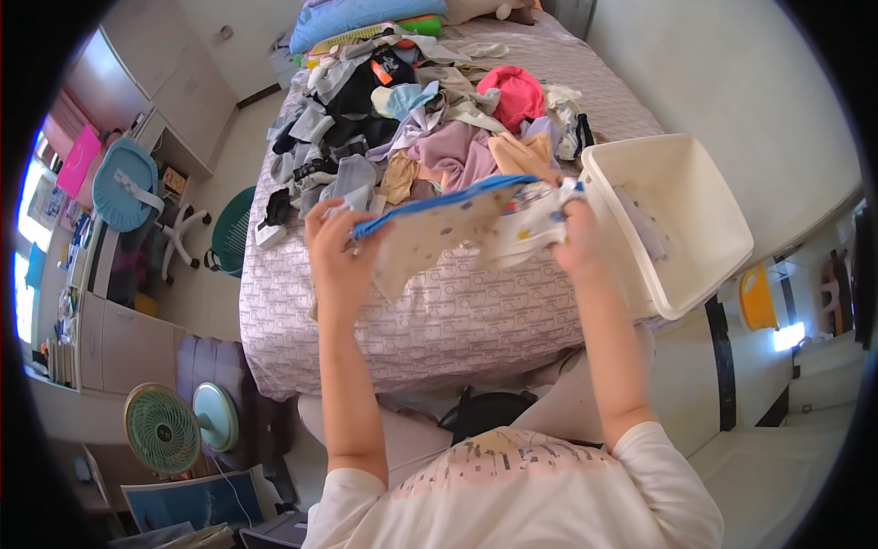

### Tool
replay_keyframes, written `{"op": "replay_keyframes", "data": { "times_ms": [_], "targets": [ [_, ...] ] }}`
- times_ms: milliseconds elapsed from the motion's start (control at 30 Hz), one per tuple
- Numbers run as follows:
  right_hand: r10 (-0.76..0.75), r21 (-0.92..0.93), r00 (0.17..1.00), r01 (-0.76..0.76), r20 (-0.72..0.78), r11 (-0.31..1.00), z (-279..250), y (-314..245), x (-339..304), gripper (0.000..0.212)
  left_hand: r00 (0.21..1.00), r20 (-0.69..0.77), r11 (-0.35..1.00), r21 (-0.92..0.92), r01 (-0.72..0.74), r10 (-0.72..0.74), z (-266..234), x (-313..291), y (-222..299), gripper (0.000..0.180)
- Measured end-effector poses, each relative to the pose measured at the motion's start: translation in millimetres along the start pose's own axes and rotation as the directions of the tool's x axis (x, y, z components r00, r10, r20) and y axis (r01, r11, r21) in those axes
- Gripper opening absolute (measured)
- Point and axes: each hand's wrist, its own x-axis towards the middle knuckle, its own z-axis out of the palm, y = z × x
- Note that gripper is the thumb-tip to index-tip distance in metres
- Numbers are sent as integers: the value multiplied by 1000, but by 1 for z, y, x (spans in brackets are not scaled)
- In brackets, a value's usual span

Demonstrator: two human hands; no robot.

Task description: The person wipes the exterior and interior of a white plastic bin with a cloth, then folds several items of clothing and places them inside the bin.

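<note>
Stretched between my hands above the near part of the bed is a pair of white underpants (439, 233) with a blue waistband and small printed spots, somewhat blurred by motion. My left hand (340, 247) is closed on the left end of the waistband. At the other end, my right hand (578, 240) grips the waistband and side. Just beyond them lies a large heap of mixed clothes (453, 151), with pink, black, grey and peach pieces. To the right of my right hand stands a cream plastic bin (709, 220) with a greyish cloth (640, 220) inside.
Patterned bedding (439, 334) covers the bed. A blue pillow (352, 23) lies at its far end. On the floor to the left are a dark green basket (236, 229) and a swivel chair (128, 178). A green fan (163, 430) stands at the lower left. A wall (732, 82) bounds the right.
</note>
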Motion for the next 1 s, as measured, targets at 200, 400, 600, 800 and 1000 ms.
{"op": "replay_keyframes", "data": {
  "times_ms": [200,400,600,800,1000],
  "targets": [
    [273,291,948,-311,165,905,13,-26,-13,49,794,260,360,-784,506,-550,-21,1,12,24],
    [306,-565,942,-178,140,806,-9,11,-21,35,703,298,349,-703,620,-646,-18,-21,-2,25],
    [354,-508,935,-304,2,806,-26,13,-6,24,715,368,384,-652,654,-594,-18,-55,-47,30],
    [456,-336,890,-432,-6,837,-17,6,2,28,669,408,123,-792,598,-621,-22,-44,-28,25],
    [387,-774,900,-97,201,626,-5,20,-4,42,727,422,218,-764,607,-542,-40,-41,-27,27]
  ]
}}
